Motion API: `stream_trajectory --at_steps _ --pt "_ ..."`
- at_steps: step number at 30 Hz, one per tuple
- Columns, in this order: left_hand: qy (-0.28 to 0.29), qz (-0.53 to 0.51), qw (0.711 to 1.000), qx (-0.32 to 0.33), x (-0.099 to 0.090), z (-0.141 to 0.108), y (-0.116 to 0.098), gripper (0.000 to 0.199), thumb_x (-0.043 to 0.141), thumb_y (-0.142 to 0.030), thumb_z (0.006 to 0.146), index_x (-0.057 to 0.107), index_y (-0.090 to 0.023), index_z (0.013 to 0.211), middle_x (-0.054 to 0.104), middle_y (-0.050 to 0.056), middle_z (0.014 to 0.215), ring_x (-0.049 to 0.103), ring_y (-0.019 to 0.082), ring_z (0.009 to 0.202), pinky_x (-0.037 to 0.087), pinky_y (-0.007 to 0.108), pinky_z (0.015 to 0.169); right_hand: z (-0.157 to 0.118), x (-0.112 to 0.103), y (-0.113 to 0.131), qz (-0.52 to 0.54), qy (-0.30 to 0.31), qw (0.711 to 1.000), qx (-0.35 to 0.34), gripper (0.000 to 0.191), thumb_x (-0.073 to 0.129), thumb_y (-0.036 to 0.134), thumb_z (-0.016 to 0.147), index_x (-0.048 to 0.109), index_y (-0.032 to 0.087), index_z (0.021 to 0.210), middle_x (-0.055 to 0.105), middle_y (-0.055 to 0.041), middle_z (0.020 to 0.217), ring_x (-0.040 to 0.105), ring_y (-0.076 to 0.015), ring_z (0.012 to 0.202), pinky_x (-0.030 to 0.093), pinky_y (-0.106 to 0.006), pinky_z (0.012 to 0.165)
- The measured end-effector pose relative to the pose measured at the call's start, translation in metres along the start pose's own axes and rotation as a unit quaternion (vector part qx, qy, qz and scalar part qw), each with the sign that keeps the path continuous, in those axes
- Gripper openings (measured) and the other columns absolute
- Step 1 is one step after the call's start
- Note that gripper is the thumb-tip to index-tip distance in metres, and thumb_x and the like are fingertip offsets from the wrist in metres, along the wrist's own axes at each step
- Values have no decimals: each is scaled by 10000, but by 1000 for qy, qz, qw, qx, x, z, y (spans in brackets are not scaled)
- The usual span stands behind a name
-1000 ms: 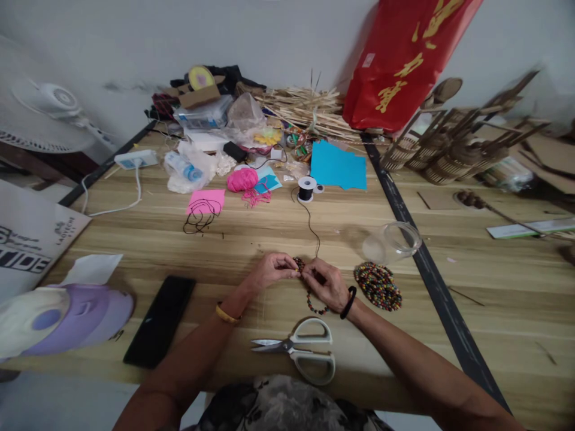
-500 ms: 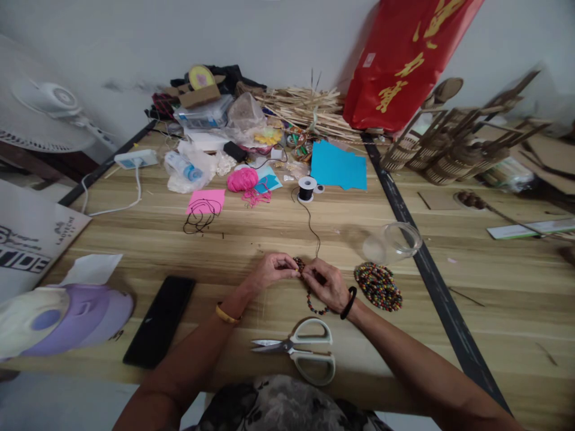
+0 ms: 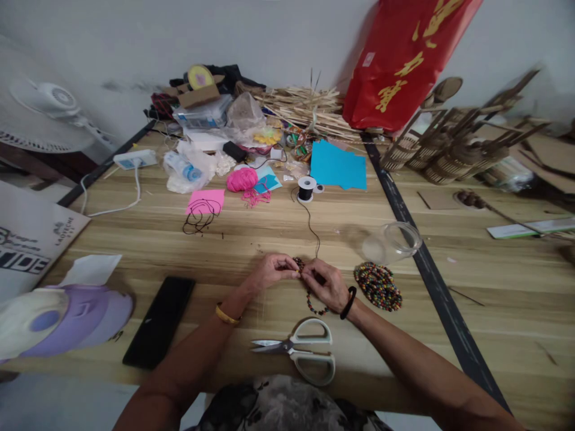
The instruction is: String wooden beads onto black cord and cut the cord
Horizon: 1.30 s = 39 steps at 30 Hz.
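Note:
My left hand [image 3: 276, 269] and my right hand [image 3: 329, 284] meet fingertip to fingertip over the table, both pinched on a string of small multicoloured beads [image 3: 318, 311]. Part of the string loops out below my right hand, and more beads show behind the fingertips. The exact spot they pinch is too small to make out. A black cord [image 3: 313, 224] runs from a spool [image 3: 306, 189] down to the right hand. Just right of that hand lies a coiled heap of bead strings [image 3: 378, 287]. Scissors [image 3: 294, 347] with white handles lie open nearer to me.
A clear plastic jar [image 3: 399, 242] lies at the right. At the left are a black phone [image 3: 159, 321] and a purple-and-white object [image 3: 76, 317]. Pink yarn [image 3: 242, 179], blue paper [image 3: 338, 165] and a pile of thin sticks [image 3: 305, 111] sit farther back.
Almost nothing differs. Both hands keep their pinch on the bead string, with only a tiny shift at the fingertips.

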<state>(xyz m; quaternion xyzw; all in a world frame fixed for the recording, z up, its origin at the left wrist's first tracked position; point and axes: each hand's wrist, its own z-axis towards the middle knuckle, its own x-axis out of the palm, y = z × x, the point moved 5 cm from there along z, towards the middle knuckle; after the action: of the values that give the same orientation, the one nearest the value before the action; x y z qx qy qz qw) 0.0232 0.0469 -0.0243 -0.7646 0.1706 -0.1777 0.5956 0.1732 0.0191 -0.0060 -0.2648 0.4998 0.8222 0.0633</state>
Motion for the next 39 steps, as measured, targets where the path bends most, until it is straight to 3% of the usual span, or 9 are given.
stream_trajectory --at_steps 39 --pt "-4 11 1000 -13 -2 0 -1 231 757 -251 645 650 -112 796 685 35 744 615 120 711 456 241 710 0 -2 1 -6 -7 1000 1 129 522 274 898 586 188 828 613 -40 738 564 -148 651 437 -255 592"
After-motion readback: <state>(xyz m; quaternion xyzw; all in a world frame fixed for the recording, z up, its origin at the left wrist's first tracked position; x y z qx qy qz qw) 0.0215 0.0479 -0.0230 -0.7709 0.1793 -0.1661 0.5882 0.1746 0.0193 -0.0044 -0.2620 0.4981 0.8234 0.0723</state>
